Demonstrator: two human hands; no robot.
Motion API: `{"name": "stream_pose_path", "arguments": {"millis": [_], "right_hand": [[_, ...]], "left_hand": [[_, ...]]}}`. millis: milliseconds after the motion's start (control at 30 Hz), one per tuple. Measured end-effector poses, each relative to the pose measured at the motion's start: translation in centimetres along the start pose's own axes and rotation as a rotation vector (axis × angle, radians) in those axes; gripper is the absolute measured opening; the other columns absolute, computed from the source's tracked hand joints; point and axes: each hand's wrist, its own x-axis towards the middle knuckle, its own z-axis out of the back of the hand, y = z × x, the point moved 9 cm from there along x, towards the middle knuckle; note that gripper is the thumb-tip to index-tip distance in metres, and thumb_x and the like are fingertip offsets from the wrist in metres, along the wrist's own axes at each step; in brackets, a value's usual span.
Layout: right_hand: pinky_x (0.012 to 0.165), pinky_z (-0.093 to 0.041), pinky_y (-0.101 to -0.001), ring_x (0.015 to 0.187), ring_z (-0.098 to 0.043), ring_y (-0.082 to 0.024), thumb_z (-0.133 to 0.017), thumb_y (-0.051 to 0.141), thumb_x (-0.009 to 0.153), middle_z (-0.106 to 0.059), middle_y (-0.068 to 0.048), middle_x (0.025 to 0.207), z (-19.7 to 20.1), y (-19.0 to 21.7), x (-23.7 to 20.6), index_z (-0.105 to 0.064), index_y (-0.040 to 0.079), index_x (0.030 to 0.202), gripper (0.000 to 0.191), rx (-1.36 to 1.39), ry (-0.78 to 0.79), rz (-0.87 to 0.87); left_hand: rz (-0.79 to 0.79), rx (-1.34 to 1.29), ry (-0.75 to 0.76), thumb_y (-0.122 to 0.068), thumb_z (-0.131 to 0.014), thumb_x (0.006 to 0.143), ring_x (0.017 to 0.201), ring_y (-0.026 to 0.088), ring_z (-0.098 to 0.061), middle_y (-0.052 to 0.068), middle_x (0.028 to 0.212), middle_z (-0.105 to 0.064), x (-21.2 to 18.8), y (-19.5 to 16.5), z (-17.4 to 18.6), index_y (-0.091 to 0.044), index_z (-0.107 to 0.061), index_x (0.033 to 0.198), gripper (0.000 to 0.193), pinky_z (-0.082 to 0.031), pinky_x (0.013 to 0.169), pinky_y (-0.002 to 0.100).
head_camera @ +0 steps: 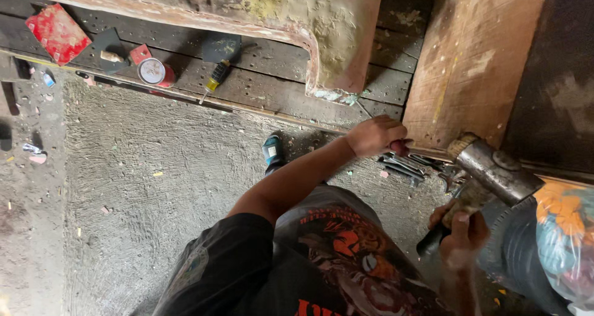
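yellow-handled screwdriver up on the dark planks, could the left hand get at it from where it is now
Probably not without letting go: the left hand is closed on a rod-like tool at the wooden panel, and the screwdriver lies well off to its side, though bare planks leave the way open.

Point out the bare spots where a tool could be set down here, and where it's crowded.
Free: the rough concrete floor between the dark planks and the person's shoe. Crowded: the planks hold a red scraper, a tin can and a screwdriver; wrenches lie by the left hand; the right hand grips a hammer.
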Motion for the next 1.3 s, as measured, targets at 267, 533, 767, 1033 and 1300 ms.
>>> {"name": "stream_pose_path", "arguments": {"millis": [267, 533, 767, 1033, 1300], "right_hand": [[0.060, -0.047, -0.0354, 0.068, -0.055, -0.020, -0.048, 0.026, 0.109, -0.058, -0.014, 0.078, -0.5, -0.1, -0.5, -0.053, -0.001, 0.101, 0.028, -0.153, 0.023, -0.136], [0.060, -0.048, -0.0332, 0.068, -0.057, -0.018, -0.050, 0.028, 0.106, -0.060, -0.011, 0.080, -1.5, 0.4, 0.4, -0.054, 0.000, 0.104, 0.029, -0.180, 0.028, -0.187], [0.064, -0.049, -0.0326, 0.071, -0.058, -0.017, -0.056, 0.029, 0.104, -0.061, -0.010, 0.083, -2.5, 2.2, 0.8, -0.056, -0.002, 0.103, 0.030, -0.229, 0.054, -0.105], [0.058, -0.050, -0.0330, 0.063, -0.062, -0.016, -0.053, 0.018, 0.102, -0.065, -0.007, 0.072, -1.8, -0.4, -0.8, -0.065, 0.002, 0.088, 0.025, -0.569, 0.102, 0.076], [0.062, -0.051, -0.0339, 0.066, -0.066, -0.019, -0.057, 0.017, 0.097, -0.066, -0.010, 0.074, -0.6, -5.4, -3.1, -0.067, 0.003, 0.093, 0.018, -0.617, 0.143, 0.281]], "left_hand": [[-0.024, 0.025, 0.054, -0.035, -0.078, 0.086, 0.084, 0.030, -0.069, 0.007, 0.088, -0.067, -0.4, -0.3, 0.7, -0.010, -0.058, 0.100, 0.035, -0.055, 0.078, 0.044], [0.007, 0.056, -0.015, -0.030, -0.078, 0.088, 0.086, 0.028, -0.070, 0.008, 0.090, -0.068, 0.2, -1.0, 2.3, -0.009, -0.062, 0.101, 0.030, -0.056, 0.082, 0.042], [0.027, 0.068, -0.024, -0.027, -0.079, 0.085, 0.081, 0.031, -0.068, 0.009, 0.085, -0.067, 0.1, 0.0, 2.2, -0.008, -0.061, 0.092, 0.027, -0.055, 0.075, 0.043], [-0.033, 0.085, 0.045, -0.036, -0.077, 0.090, 0.078, 0.022, -0.070, 0.004, 0.082, -0.067, -1.3, 0.6, -0.7, -0.012, -0.060, 0.094, 0.030, -0.057, 0.077, 0.040], [0.000, 0.096, 0.092, -0.029, -0.079, 0.080, 0.091, 0.032, -0.066, 0.008, 0.097, -0.068, -1.6, 0.3, 0.8, -0.009, -0.059, 0.105, 0.037, -0.054, 0.082, 0.043]]}}
